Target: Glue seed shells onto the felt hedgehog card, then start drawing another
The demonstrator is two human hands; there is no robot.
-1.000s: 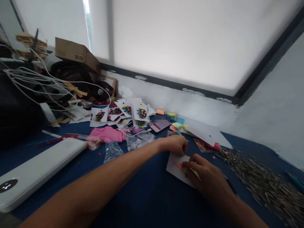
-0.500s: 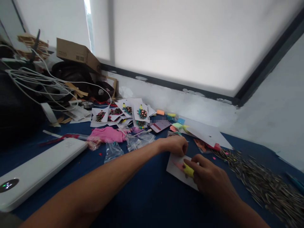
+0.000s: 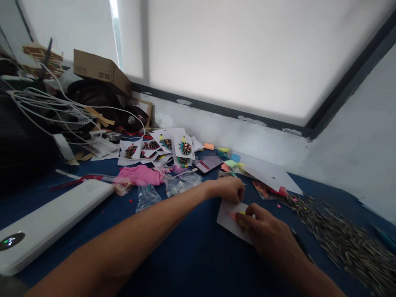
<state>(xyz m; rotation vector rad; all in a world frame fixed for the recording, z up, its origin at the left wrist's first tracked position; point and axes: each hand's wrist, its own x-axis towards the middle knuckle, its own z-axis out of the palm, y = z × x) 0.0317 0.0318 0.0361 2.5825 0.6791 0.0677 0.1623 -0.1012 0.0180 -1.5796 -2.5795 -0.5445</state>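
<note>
A small white sheet of paper (image 3: 227,218) lies on the blue table in front of me. My left hand (image 3: 229,190) reaches across from the left, its fingers curled down on the sheet's far edge. On the paper is a flattened pink, pointed patch of modelling clay (image 3: 232,215). Right beside it, my right hand (image 3: 266,227) presses its bent thumb and fingers onto yellow modelling clay (image 3: 243,222). Most of the yellow clay is hidden under those fingers.
Sunflower seeds (image 3: 346,243) are heaped at the right. Behind my hands lie a phone (image 3: 209,164), bright clay blocks (image 3: 230,163) and seed-covered paper pictures (image 3: 185,147). At left are pink clay (image 3: 140,175), plastic bags (image 3: 148,198) and a white power bank (image 3: 58,218).
My right hand has shifted slightly left over the paper and now covers most of the yellow clay. A dark, thin object shows beside the right wrist. My left hand stays put.
</note>
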